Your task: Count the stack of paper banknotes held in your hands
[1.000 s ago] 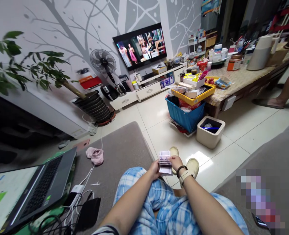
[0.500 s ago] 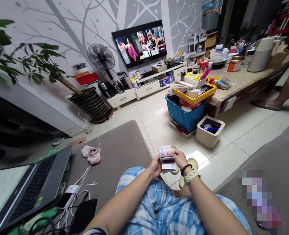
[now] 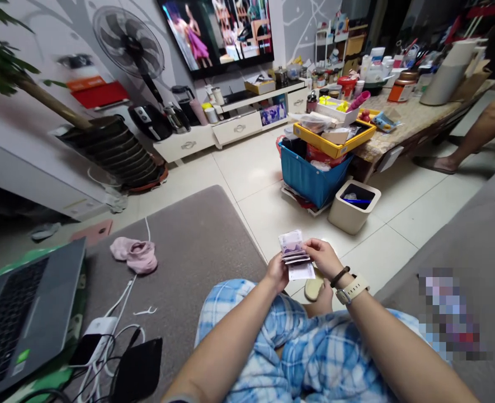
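A small stack of pale purple banknotes [image 3: 291, 242] is held over my lap, with the notes folded or fanned into layers. My left hand [image 3: 277, 273] grips the stack from its left side, fingers closed around the edge. At the right edge, my right hand [image 3: 321, 254] pinches the notes between thumb and fingers; its wrist carries a beige watch [image 3: 353, 289] and a dark band. Below the hands lie my legs in blue and white checked trousers [image 3: 247, 330]. Part of each hand's fingers is hidden behind the paper.
On the grey sofa [image 3: 197, 240] to the left are a pink cloth item [image 3: 135, 254], cables with a white power strip [image 3: 98, 330], and a laptop [image 3: 24, 313]. Ahead stand a beige bin [image 3: 350, 218], a blue box [image 3: 310, 173] and a cluttered table [image 3: 381, 145]. Another person's leg [image 3: 474, 134] shows at right.
My view has tilted down and moved closer to the room. Both hands have shifted slightly right in view with the banknotes, whose layers show more spread out now.
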`<state>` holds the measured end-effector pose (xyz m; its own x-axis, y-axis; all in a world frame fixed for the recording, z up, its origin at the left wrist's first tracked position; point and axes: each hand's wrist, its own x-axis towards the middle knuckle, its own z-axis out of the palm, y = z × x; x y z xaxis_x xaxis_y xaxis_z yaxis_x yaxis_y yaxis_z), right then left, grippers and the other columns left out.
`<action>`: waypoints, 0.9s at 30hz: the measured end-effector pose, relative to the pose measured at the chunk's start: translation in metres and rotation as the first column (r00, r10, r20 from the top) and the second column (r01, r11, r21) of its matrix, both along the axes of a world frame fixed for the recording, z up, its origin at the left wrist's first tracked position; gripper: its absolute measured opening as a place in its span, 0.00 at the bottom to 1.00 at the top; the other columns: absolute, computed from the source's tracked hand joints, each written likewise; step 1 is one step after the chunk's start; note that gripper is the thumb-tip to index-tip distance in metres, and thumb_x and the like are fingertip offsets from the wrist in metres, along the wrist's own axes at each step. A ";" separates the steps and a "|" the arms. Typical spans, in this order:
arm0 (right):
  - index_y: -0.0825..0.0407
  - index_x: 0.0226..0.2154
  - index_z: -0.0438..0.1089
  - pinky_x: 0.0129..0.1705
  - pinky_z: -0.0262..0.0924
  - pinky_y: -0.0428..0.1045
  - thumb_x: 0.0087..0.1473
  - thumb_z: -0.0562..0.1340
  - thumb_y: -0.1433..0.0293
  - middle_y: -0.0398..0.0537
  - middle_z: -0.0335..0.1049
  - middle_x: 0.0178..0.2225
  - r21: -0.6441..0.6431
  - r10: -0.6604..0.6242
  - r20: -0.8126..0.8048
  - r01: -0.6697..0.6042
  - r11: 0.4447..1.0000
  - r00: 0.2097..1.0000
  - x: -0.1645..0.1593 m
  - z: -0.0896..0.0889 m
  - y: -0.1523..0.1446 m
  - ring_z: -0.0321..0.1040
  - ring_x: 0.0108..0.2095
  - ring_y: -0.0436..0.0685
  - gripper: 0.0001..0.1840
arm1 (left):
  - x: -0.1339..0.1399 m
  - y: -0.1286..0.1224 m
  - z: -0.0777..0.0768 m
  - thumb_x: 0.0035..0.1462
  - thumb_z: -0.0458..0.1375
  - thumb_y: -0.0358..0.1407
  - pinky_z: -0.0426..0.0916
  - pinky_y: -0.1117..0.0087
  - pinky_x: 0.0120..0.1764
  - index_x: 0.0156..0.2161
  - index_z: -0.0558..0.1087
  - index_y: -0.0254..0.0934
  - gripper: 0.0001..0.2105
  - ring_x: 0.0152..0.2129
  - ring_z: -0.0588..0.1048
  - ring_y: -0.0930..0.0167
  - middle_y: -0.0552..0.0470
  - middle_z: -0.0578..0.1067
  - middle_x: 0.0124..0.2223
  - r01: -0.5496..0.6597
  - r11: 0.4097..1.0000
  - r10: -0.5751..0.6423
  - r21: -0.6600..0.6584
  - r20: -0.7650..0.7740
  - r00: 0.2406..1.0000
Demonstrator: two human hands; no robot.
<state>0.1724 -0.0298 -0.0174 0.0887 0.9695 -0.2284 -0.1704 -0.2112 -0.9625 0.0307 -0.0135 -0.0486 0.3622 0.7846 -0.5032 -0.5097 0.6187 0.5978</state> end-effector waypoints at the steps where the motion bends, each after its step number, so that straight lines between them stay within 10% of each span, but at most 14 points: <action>1: 0.52 0.22 0.70 0.30 0.55 0.49 0.36 0.71 0.54 0.41 0.67 0.21 0.004 0.010 0.011 -0.010 1.000 1.000 -0.002 0.001 -0.001 0.61 0.25 0.52 0.20 | -0.003 -0.003 0.000 0.49 0.56 0.31 0.72 0.58 0.46 0.40 0.78 0.28 0.14 0.39 0.80 0.58 0.39 0.81 0.39 -0.007 1.000 0.007 0.000 0.010 1.000; 27: 0.51 0.21 0.66 0.30 0.51 0.48 0.37 0.72 0.52 0.39 0.62 0.20 0.007 -0.091 0.106 0.090 0.996 0.990 -0.002 -0.013 -0.004 0.57 0.24 0.51 0.22 | -0.011 -0.007 0.015 0.49 0.62 0.31 0.72 0.62 0.43 0.39 0.76 0.31 0.11 0.35 0.80 0.62 0.43 0.81 0.36 -0.089 0.995 0.092 0.049 -0.064 0.994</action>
<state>0.1704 -0.0340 -0.0304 0.1997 0.9570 -0.2106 -0.0852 -0.1972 -0.9767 0.0202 -0.0203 -0.0339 0.2560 0.8356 -0.4861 -0.5210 0.5428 0.6587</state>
